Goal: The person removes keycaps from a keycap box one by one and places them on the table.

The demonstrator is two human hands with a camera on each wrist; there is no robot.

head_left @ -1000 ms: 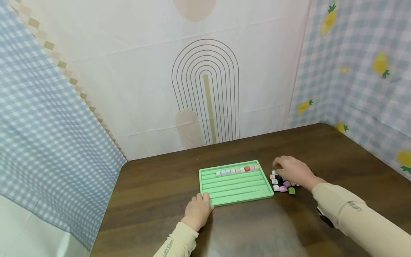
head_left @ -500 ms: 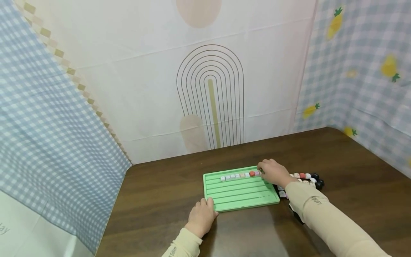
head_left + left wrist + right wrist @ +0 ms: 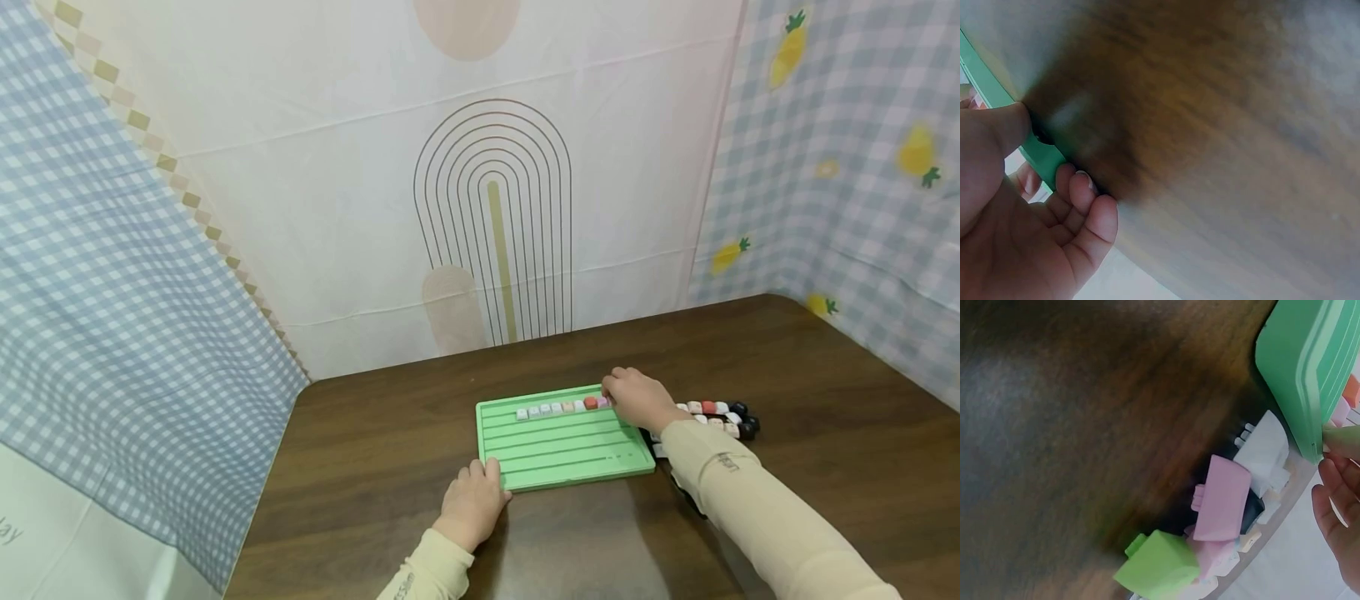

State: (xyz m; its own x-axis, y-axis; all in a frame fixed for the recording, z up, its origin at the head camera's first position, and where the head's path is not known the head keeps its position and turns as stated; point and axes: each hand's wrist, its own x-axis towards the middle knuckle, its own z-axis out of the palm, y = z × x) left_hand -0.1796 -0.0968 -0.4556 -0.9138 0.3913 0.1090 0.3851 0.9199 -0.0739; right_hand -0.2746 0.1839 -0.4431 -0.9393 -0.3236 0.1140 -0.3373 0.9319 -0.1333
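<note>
Tabletop [image 3: 375,467], left hand [image 3: 473,505] gripping tray [image 3: 555,454], right hand [image 3: 640,399] at keycaps [image 3: 557,408]

On the cream fabric sleeve of my left arm [image 3: 438,562]: dark lettering [image 3: 405,586], its end legible as "Slim". On the cream fabric sleeve of my right arm [image 3: 765,496]: dark print [image 3: 728,462], illegible to me. On the white hanging cloth at far left [image 3: 82,537]: grey letters [image 3: 11,530] ending "ay". Small square multicoloured keycaps [image 3: 557,408] in the ridged green tray [image 3: 555,454]: legends unreadably small.

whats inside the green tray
The green tray holds a row of keycaps near its far edge, including a red one. Whatever sits under the right hand, at the row's right end, is covered.
</note>
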